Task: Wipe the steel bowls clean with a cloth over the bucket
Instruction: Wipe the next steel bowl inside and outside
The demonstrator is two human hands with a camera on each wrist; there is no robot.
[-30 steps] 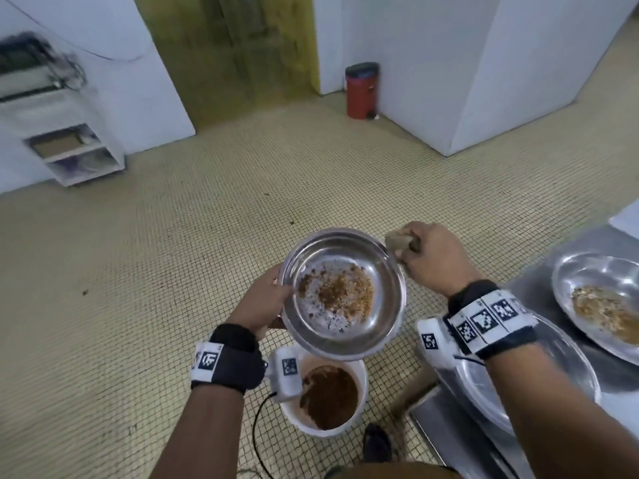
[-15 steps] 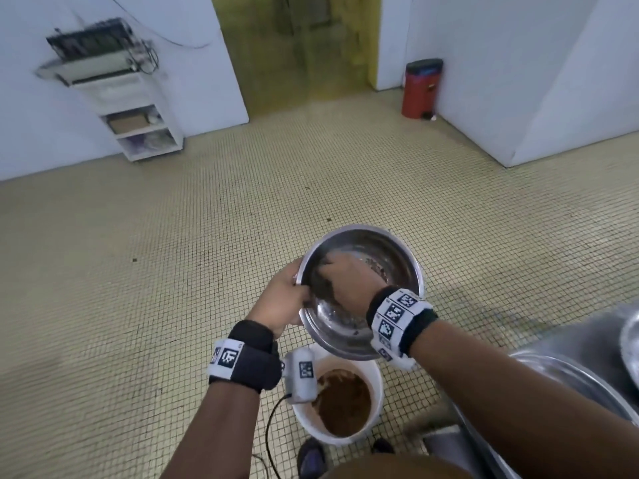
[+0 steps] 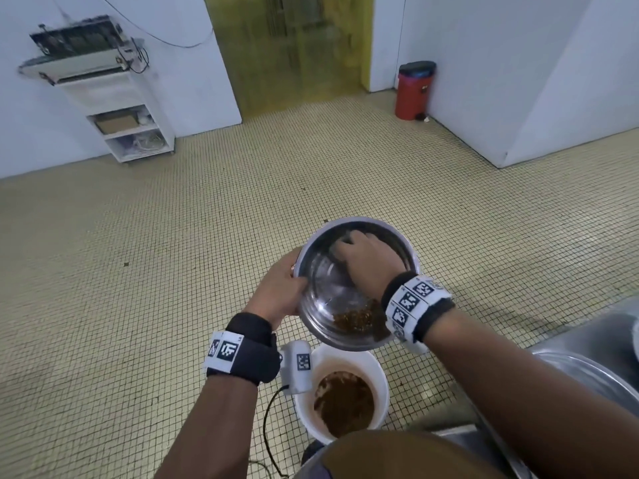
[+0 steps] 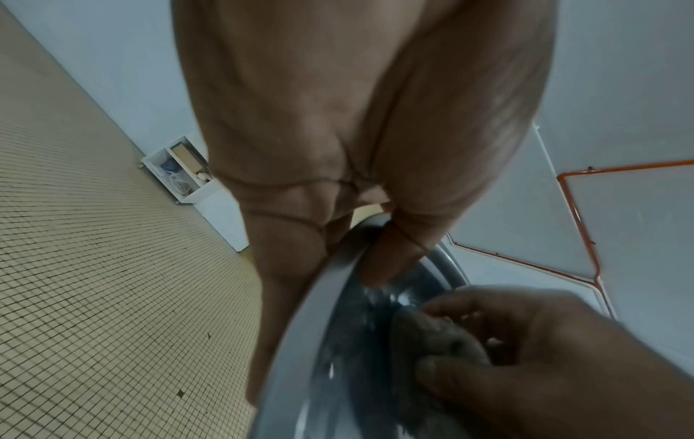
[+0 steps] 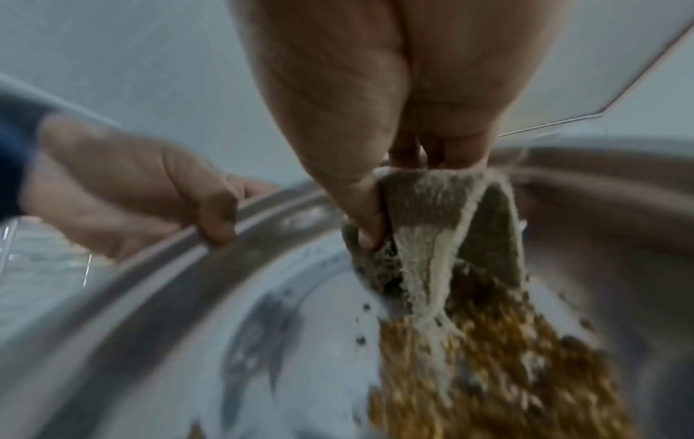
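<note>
Below, the white plastic bucket (image 3: 378, 375) stands on the floor with brown slop in it. Just above it I hold the round steel bowl (image 3: 325, 305) tilted; my left hand (image 3: 278, 292) grips its rim, thumb hooked inside. My right hand (image 3: 368, 262) pinches the folded beige cloth (image 5: 443, 237) against the inner wall, brown crumbs (image 3: 359, 318) gathered at the low edge.

Left hand (image 4: 356, 124) clasping steel bowl (image 4: 300, 341) rim, right hand (image 4: 563, 356) pressing cloth (image 4: 432, 335) inside, tiled floor (image 4: 93, 282)
</note>
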